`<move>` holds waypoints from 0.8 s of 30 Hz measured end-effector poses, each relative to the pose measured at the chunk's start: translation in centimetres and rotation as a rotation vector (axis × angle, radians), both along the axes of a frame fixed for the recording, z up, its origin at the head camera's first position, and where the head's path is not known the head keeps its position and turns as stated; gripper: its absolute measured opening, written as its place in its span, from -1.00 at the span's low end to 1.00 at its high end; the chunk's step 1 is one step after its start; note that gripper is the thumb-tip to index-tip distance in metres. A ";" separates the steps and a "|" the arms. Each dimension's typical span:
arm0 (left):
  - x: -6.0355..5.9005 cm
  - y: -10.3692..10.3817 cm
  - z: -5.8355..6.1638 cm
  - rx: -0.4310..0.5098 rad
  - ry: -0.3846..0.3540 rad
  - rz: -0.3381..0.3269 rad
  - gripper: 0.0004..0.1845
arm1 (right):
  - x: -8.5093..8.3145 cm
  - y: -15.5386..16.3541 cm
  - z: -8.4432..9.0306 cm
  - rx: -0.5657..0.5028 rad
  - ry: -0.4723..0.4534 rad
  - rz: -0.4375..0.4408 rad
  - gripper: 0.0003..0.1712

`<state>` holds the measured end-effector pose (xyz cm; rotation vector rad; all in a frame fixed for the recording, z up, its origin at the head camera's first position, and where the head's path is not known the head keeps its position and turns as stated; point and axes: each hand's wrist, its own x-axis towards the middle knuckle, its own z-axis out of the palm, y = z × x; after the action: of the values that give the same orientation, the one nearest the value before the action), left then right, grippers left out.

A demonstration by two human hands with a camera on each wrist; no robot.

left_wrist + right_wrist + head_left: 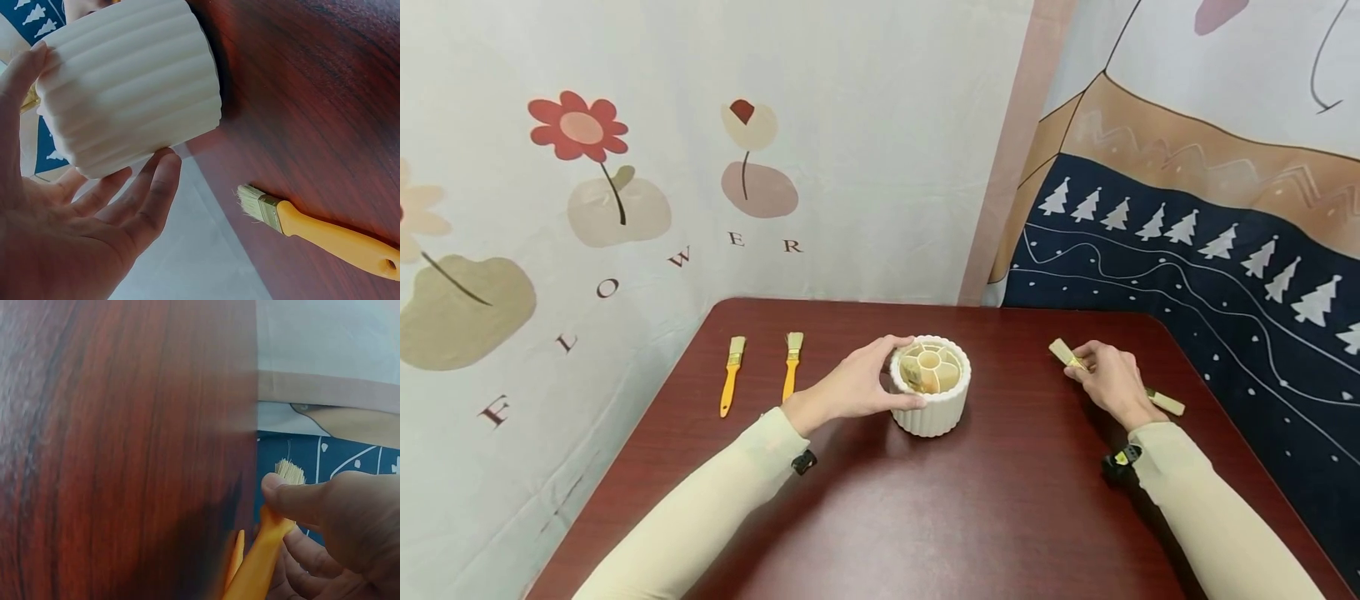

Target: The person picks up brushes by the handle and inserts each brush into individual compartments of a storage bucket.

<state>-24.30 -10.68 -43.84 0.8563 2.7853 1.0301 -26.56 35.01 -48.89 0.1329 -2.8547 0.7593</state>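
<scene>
My left hand (859,382) holds a white ribbed pot (931,418) on the table, thumb at the near side of the rim and fingers round the far left. Seen from above, the pot has a round centre compartment with others around it. A paintbrush (912,372) stands bristles up in a left compartment. Over the table's right side, my right hand (1111,382) pinches another paintbrush (256,565) near its bristles, thumb against fingers. Its yellow handle shows in the right wrist view. One more paintbrush (1167,402) lies beside that hand, its handle mostly hidden.
Two yellow-handled brushes, a far-left brush (729,379) and a nearer brush (792,367), lie left of the pot. The left forearm partly covers the nearer one. Printed cloth (865,167) hangs behind the dark red table (925,517) and along its right side.
</scene>
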 end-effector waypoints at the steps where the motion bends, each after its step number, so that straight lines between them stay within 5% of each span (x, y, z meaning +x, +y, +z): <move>1: 0.0 0.0 0.1 0.002 -0.004 -0.002 0.12 | 0.1 -0.1 0.2 -0.005 0.010 0.003 -0.56; 24: 0.6 -0.2 -0.5 0.031 -0.002 -0.033 0.25 | 1.9 -3.6 2.8 -0.032 0.180 0.037 -0.59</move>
<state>-23.65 -10.86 -44.37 0.9018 2.7508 1.0710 -24.64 31.37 -46.05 0.2370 -2.6758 0.7585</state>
